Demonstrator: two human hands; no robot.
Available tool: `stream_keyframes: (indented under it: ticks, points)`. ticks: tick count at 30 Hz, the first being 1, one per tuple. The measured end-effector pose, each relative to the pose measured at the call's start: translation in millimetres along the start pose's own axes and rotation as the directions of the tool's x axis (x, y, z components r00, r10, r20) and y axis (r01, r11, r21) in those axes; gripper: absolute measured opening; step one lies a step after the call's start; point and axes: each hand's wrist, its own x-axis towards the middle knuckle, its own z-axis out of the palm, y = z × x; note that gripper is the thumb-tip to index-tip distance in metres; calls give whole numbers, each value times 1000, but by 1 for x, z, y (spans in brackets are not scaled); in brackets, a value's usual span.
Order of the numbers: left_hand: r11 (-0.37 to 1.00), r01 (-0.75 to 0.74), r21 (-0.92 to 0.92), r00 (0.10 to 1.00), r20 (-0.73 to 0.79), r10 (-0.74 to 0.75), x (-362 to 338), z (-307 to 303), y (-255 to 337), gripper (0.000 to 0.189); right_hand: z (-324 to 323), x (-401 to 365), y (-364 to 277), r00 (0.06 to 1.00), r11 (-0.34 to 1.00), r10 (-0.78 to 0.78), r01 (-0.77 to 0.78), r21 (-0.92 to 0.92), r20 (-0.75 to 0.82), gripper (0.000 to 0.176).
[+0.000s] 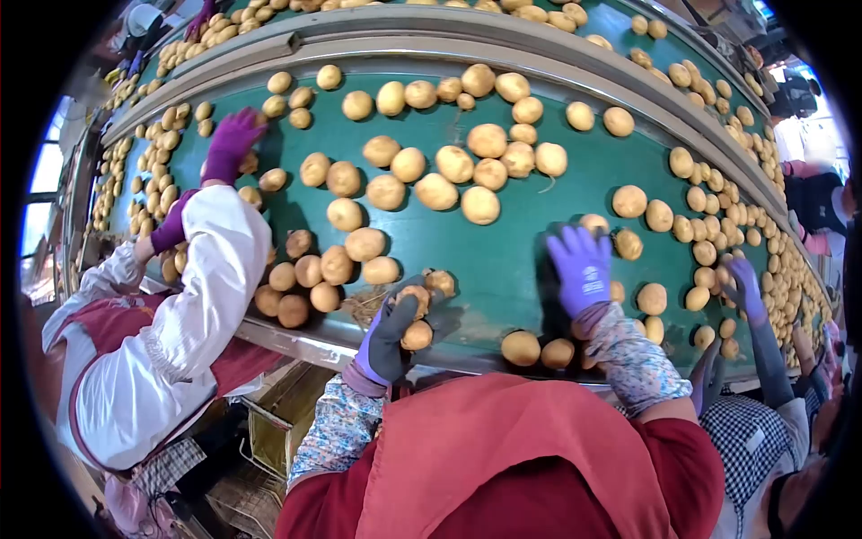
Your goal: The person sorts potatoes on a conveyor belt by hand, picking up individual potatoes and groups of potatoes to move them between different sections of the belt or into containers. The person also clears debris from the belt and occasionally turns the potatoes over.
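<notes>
Grasping two potatoes [417,336], the person's left hand [387,347], in a grey-and-purple glove, curls over the near edge of the green belt [503,278]. One potato lies above the other in the grip; the lay of the thumb is hard to make out against the dark patch beside it. A third potato [440,283] sits just beyond the fingers, and a straw-like clump [362,305] lies just left of the hand.

Right hand [582,272]: purple glove, palm down, fingers extended and somewhat spread, grip released. Its fingertips partly cover a single potato [593,222]; cannot tell whether they touch it. The palm side is hidden.

Further potatoes lie loose across the belt, in a loose cluster at centre and packed more densely toward both ends. Floral sleeves [636,357] cover the forearms; the near belt edge is partly hidden by the red apron [503,431].

Neighbouring workers: a purple-gloved hand [235,139] reaches over potatoes at left; a greyish-purple glove [745,287] at right is partly obscured, its hold unclear. Both workers are cut off by the dark lens border.

Containers: a yellowish crate [269,436] stands below the belt, lower left, with a wire basket [244,503] beneath; contents of both too shadowed to identify.
</notes>
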Motion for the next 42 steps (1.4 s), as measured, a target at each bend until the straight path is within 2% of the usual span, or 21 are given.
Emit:
stream_keyframes:
  ticks: [2,9,13,15,17,20,21,23,24,26,27,28,30,32,34,35,36,37,39,40,42]
  points:
    - [971,150,-189,988,3,-152,-15,-8,18,32,-12,9,11,995,991,25,-37,-126,-96,52]
    - [769,338,-543,932,80,-354,-68,-36,29,46,11,27,-10,962,989,120,-136,-50,-246,51]
    - [740,301,-601,942,69,-328,-99,-61,37,58,-3,28,-15,989,984,118,-128,-120,-91,43]
    - [652,235,-721,956,48,-290,-117,-87,17,59,7,43,0,967,893,254,-227,388,-19,42]
    - [584,122,-803,923,-125,-365,-135,-102,7,57,-37,44,-65,988,798,83,10,602,-126,42]
    - [143,99,-985,994,90,-68,-142,-122,-1,60,-76,48,-182,877,793,-460,336,508,139,47]
    - [101,87,-991,995,81,-59,-138,-123,4,61,-78,45,-213,784,803,-555,418,424,278,49]
    - [19,72,-997,997,71,-41,-134,-129,10,63,-56,41,-251,776,840,-533,441,315,336,50]
    - [-53,92,-994,995,90,45,-132,-136,3,64,-36,52,-252,797,845,-503,373,382,334,44]
    - [18,-58,-998,993,-60,-104,-127,-131,33,65,-54,66,-251,833,712,-458,135,689,311,42]
    - [59,-131,-990,976,-139,-170,-123,-127,44,65,-63,72,-252,848,596,-434,16,803,305,41]
    - [211,-143,-967,984,-162,-76,-119,-131,42,68,-61,77,-256,794,319,-450,-285,904,409,43]
    - [183,-131,-974,990,-138,-27,-119,-146,30,65,-89,79,-292,821,69,-316,-479,875,475,43]
    - [295,-162,-942,986,-139,97,-100,-152,25,40,-87,90,-317,967,240,-213,-90,967,143,42]
    - [431,-257,-865,952,-150,267,-71,-152,17,17,-88,118,-325,971,438,-226,28,899,80,44]
    - [424,-193,-885,968,-101,230,-76,-163,15,13,-102,142,-326,908,315,-171,-318,894,383,48]
    - [414,-128,-901,980,-51,192,-82,-173,12,9,-91,161,-328,986,664,-166,96,741,21,48]
    - [662,-233,-713,950,-312,-2,-84,-132,85,6,-66,179,-327,965,743,-255,230,629,-52,46]
    - [425,-235,-874,967,-167,193,-81,-158,56,15,-10,182,-329,911,835,-409,349,426,57,41]
    - [355,-80,-931,985,-128,-112,-84,-161,87,27,-6,183,-334,930,824,-357,268,500,90,38]
    - [388,-39,-921,977,-116,-177,-85,-190,59,45,3,187,-339,949,755,-281,126,644,144,35]
